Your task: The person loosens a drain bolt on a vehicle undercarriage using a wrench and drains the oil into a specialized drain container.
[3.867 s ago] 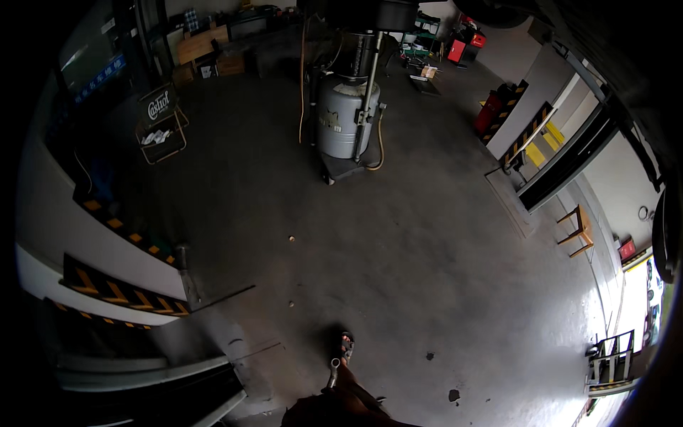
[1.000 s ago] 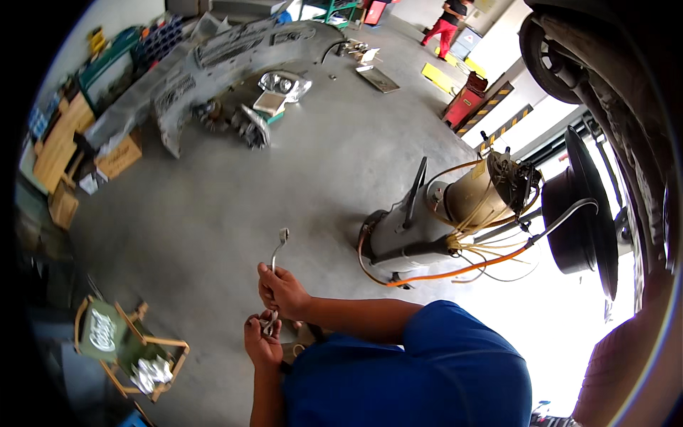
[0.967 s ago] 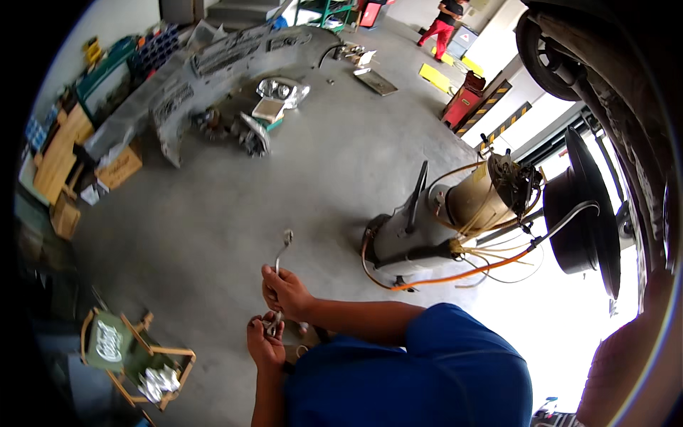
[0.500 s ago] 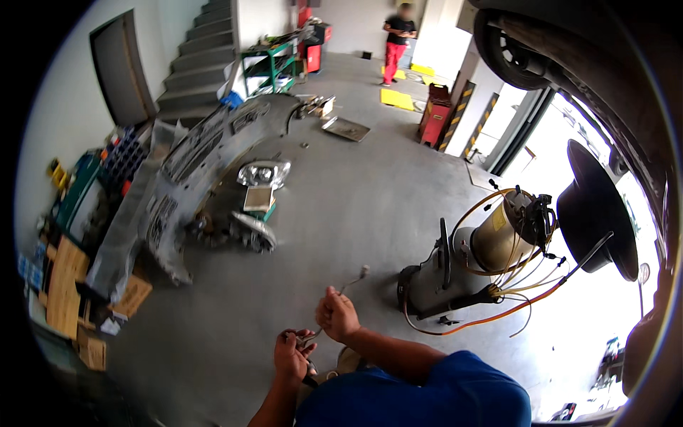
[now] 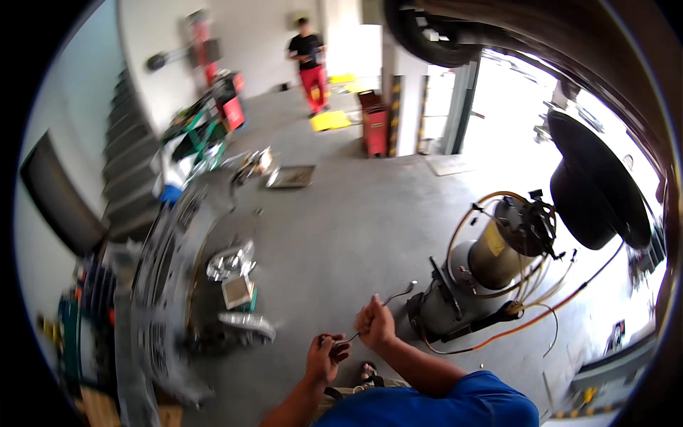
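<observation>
Right hand (image 5: 375, 326) is closed tight around a thin metal wrench (image 5: 388, 304). Left hand (image 5: 326, 354) pinches its low end, where a small dark part (image 5: 340, 347) sits. Half a second ago both hands were lower in view; now they are raised, so the work goes on. Its long line points from 8 up toward 2 o'clock, over the grey floor (image 5: 341, 235).

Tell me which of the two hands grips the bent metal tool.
The right hand grips the bent metal tool, whose end rises toward the drum machine. The left hand holds only a small dark part.
</observation>
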